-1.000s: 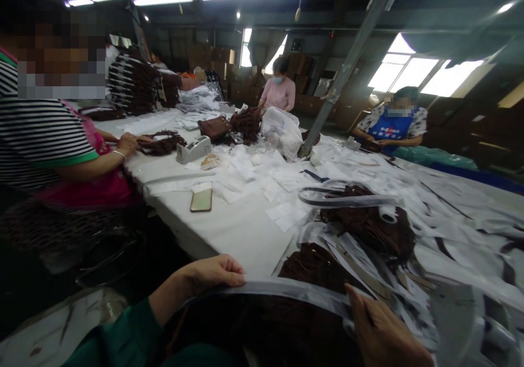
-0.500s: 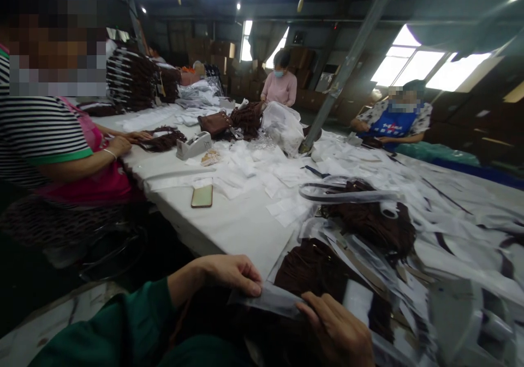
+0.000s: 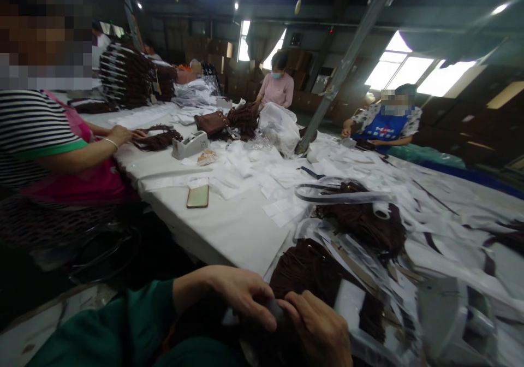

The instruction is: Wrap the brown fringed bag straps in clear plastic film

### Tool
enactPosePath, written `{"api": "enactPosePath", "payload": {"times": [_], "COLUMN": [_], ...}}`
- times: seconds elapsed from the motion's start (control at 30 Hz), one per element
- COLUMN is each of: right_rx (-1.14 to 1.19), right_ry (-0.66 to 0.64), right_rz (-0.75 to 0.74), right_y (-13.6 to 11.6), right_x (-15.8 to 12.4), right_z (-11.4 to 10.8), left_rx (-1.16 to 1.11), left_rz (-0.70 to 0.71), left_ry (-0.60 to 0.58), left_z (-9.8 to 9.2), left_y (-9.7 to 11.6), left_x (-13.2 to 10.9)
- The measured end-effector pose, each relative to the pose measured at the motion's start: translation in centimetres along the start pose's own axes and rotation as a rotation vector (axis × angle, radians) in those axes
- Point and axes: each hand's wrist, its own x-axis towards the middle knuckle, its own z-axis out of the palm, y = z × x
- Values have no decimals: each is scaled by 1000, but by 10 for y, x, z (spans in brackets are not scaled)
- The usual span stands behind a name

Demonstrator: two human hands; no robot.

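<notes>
Low in front of me, my left hand (image 3: 239,296) and my right hand (image 3: 317,326) have come close together. Between their thumbs and fingers is a translucent plastic strip (image 3: 275,309), now mostly covered by the fingers. It appears bent around something dark in my lap, which I cannot make out. Just beyond my hands, a dark brown fringed bag (image 3: 301,268) lies on the table edge. A second brown fringed bag (image 3: 364,219) sits farther back, its strap (image 3: 339,196) wrapped in pale material.
A phone (image 3: 198,196) and a tape dispenser (image 3: 189,145) lie on the white-covered table (image 3: 229,233). A bulky grey dispenser-like object (image 3: 444,315) stands at right. A slanted metal post (image 3: 344,61) rises from the table. Co-workers sit left, behind and right.
My right hand has moved left toward my left hand. The plastic strip, stretched flat between them before, is now folded and mostly hidden by the fingers.
</notes>
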Motion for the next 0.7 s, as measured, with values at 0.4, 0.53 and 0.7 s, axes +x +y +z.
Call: {"api": "enactPosePath", "payload": {"times": [0.4, 0.53, 0.7], "right_rx": [514, 759, 784], "right_ry": [-142, -13, 24], "right_rz": [462, 680, 785], "right_y": [-4, -15, -14], "right_x": [10, 16, 9], "right_z": [4, 7, 2], "left_rx": [-1107, -1170, -862], "left_rz": [352, 451, 427], "left_ry": [558, 569, 415], "left_z": [7, 36, 48], "left_y": [-4, -10, -9], "left_x": [23, 42, 35]}}
